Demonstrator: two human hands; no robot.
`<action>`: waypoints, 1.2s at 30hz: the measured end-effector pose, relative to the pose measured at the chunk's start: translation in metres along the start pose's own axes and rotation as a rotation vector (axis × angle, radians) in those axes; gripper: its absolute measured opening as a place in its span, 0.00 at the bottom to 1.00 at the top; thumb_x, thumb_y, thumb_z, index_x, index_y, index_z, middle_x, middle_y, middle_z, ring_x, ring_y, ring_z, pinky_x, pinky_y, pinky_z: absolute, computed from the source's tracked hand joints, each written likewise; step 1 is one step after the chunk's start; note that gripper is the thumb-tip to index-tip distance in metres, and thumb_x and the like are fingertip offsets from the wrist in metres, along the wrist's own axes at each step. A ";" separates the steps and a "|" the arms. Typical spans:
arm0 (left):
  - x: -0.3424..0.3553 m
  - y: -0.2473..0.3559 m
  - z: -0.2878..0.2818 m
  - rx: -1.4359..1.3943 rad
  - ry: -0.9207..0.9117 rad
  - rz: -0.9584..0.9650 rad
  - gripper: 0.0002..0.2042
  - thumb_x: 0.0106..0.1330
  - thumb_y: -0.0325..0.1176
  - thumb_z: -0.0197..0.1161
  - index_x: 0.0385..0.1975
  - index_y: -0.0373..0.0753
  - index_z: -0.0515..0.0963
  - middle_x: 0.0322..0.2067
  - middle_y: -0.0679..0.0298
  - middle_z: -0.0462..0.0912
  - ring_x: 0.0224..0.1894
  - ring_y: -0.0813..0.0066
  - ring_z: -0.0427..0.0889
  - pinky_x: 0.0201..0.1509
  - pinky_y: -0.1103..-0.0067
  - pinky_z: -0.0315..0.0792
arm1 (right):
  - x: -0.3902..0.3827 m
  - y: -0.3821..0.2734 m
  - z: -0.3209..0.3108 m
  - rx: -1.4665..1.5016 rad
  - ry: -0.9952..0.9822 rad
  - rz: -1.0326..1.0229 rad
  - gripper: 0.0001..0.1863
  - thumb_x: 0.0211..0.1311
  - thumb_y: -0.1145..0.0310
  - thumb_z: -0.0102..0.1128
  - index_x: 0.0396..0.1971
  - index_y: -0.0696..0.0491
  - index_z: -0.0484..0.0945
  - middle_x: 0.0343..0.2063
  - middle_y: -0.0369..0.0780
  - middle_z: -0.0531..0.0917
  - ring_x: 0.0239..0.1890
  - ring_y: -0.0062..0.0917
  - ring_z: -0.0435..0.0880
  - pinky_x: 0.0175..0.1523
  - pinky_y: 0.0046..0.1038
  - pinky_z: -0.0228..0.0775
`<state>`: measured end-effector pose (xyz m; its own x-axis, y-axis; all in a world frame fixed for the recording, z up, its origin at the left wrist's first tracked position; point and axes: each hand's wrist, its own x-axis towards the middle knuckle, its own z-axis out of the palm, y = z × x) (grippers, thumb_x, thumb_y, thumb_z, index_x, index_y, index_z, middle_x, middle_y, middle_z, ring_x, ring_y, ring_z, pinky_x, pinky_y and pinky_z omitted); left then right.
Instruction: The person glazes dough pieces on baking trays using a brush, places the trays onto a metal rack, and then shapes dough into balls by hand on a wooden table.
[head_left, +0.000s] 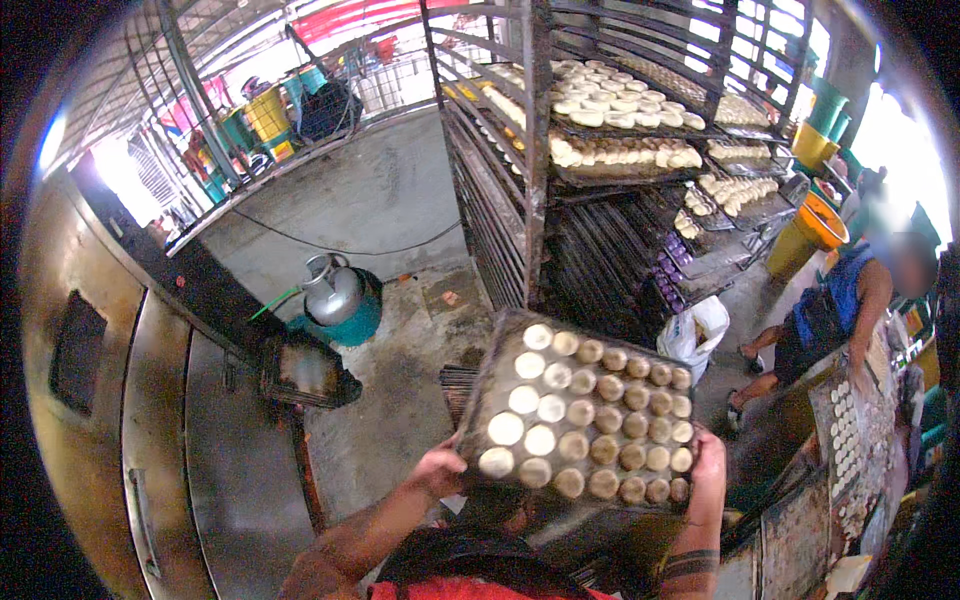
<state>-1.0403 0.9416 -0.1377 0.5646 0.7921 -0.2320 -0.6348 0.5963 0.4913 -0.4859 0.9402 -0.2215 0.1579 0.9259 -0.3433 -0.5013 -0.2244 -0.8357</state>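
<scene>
I hold a dark, flat baking tray [487, 390] in front of my body, tilted. Rows of small round dough pieces [607, 420] cover it, whiter at its left side and browner toward its right. My left hand [442, 470] grips the near left corner, fingers closed at the edge. On the opposite short side, my right hand [708, 458] is wrapped round the rim; part of its fingers is hidden beneath the tray. Beyond the tray stands a tall metal rack [538, 150] with several trays of pale dough pieces [620, 95] on its shelves.
At left is a large metal oven [240, 440] with long doors. A grey gas cylinder [332, 290] stands on the floor beyond it. A white sack [695, 335] sits by the rack. To the right, a person in blue [840, 300] works at a table holding another dough tray [845, 430].
</scene>
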 end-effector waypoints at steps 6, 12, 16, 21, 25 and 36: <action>0.151 0.017 0.043 0.007 -0.131 -0.118 0.34 0.61 0.28 0.57 0.72 0.41 0.62 0.64 0.52 0.76 0.62 0.50 0.79 0.63 0.49 0.76 | -0.030 -0.036 -0.014 0.159 0.376 -0.304 0.19 0.68 0.65 0.55 0.53 0.60 0.80 0.48 0.45 0.86 0.47 0.36 0.86 0.55 0.39 0.79; 0.246 0.040 0.099 0.174 0.086 0.050 0.04 0.64 0.35 0.61 0.34 0.44 0.76 0.33 0.65 0.82 0.39 0.63 0.80 0.54 0.61 0.73 | 0.011 -0.040 0.003 0.326 0.641 -0.443 0.20 0.66 0.70 0.57 0.56 0.63 0.79 0.52 0.44 0.84 0.52 0.36 0.82 0.62 0.40 0.74; 0.317 0.059 0.081 0.095 0.046 0.044 0.03 0.63 0.35 0.61 0.31 0.49 0.73 0.26 0.74 0.73 0.32 0.72 0.71 0.53 0.65 0.68 | 0.046 -0.026 0.014 0.288 0.701 -0.514 0.17 0.66 0.69 0.58 0.50 0.63 0.80 0.48 0.44 0.84 0.49 0.36 0.83 0.59 0.39 0.75; 0.337 0.060 0.089 0.175 0.324 0.201 0.08 0.63 0.32 0.60 0.23 0.48 0.70 0.23 0.73 0.70 0.28 0.75 0.69 0.45 0.67 0.70 | 0.071 -0.003 0.036 0.137 0.818 -0.548 0.10 0.67 0.69 0.50 0.35 0.61 0.77 0.39 0.46 0.82 0.40 0.34 0.78 0.48 0.40 0.71; 0.291 0.045 0.077 0.382 0.405 0.134 0.10 0.65 0.33 0.62 0.46 0.44 0.79 0.38 0.70 0.82 0.39 0.74 0.80 0.48 0.69 0.74 | 0.072 -0.001 0.123 0.204 0.821 -0.517 0.13 0.68 0.71 0.50 0.45 0.62 0.78 0.48 0.48 0.79 0.47 0.38 0.81 0.56 0.42 0.75; 0.020 0.052 -0.069 1.413 0.296 -0.290 0.23 0.72 0.41 0.63 0.63 0.38 0.74 0.48 0.62 0.86 0.47 0.70 0.85 0.52 0.74 0.79 | 0.283 -0.056 0.265 -0.368 0.404 -0.276 0.26 0.71 0.60 0.55 0.64 0.54 0.70 0.51 0.45 0.83 0.51 0.36 0.80 0.52 0.43 0.75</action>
<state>-1.0988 0.9970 -0.1751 0.3429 0.7706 -0.5372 0.6087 0.2533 0.7519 -0.6385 1.2955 -0.1588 0.5865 0.7923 -0.1679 -0.0800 -0.1496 -0.9855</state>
